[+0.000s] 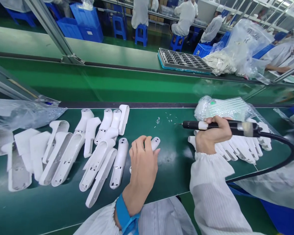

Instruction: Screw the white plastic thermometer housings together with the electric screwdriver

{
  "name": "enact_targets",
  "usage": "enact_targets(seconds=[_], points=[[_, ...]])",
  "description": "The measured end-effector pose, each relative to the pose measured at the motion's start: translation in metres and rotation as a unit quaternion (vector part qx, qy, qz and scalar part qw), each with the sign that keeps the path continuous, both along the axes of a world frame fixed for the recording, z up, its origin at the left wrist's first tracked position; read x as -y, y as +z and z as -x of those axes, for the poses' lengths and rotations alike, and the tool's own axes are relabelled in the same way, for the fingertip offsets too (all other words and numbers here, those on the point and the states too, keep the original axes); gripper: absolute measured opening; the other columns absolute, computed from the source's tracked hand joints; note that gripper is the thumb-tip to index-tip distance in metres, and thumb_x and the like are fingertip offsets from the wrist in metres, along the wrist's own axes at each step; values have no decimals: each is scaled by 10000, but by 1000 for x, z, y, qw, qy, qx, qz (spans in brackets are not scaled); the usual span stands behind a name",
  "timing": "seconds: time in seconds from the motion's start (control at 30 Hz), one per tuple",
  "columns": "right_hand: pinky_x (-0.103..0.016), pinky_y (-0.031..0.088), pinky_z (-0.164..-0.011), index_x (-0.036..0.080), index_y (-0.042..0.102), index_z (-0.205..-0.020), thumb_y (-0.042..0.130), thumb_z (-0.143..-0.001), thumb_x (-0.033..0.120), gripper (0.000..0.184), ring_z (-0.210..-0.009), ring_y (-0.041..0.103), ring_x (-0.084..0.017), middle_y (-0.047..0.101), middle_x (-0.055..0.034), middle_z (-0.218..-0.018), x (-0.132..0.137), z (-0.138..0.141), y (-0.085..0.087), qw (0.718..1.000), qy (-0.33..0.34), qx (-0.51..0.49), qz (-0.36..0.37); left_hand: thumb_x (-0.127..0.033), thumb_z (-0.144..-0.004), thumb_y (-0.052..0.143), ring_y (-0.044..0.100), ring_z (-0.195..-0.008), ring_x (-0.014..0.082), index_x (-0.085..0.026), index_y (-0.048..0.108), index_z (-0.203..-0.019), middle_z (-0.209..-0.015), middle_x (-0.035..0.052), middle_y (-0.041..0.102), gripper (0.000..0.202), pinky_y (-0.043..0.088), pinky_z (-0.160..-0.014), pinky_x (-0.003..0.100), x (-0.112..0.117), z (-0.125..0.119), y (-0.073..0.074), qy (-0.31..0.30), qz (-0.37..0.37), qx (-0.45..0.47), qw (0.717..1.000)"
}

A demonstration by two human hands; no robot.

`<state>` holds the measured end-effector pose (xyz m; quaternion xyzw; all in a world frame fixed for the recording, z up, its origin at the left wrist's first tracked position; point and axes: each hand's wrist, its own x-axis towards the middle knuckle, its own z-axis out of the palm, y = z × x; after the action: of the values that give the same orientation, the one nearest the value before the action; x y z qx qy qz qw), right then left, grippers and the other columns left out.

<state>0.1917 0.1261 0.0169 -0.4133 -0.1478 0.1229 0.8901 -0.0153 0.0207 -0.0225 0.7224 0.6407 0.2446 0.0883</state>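
Note:
My right hand [217, 135] is wrapped round a black electric screwdriver [238, 128]. Its thin bit points left over the green table, and its cable curves down to the right. Below and left of the bit, my left hand [143, 160] grips a white plastic housing [155, 143]; most of that part is hidden under the fingers and palm. Small white pieces [158, 120], too tiny to name, lie scattered beyond the left hand. To the left of this hand rests another white plastic housing [119, 163], with two dark holes at its top end.
Several white plastic shells [68, 156] cover the table's left side. More white parts [240, 148] lie right, beneath the screwdriver, near a clear plastic bag [220, 107]. A metal frame post [51, 29] rises at left. Beyond stands a compartment tray [183, 60]; people sit farther back.

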Motion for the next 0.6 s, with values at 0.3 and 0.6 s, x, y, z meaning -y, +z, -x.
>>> enact_targets(seconds=[0.3,0.6], points=[[-220,413,-522,206,441,-792,557,-640,160,196,-524,355,-78,283,53,-650,92,22,45,992,108,-37,44,-146,-982,697,585,-1226,256,-189,631,-1216,-1284,82,660,247,441,-1010,425,-3,-7,16,-134,29,168,976],[-215,373,-491,202,482,-795,533,-662,138,156,-511,304,-81,288,47,-614,119,31,51,991,117,-24,55,-174,-1036,640,638,-1041,185,-252,754,-902,-1049,-13,726,192,334,-968,417,-4,-4,15,-175,9,165,971]])
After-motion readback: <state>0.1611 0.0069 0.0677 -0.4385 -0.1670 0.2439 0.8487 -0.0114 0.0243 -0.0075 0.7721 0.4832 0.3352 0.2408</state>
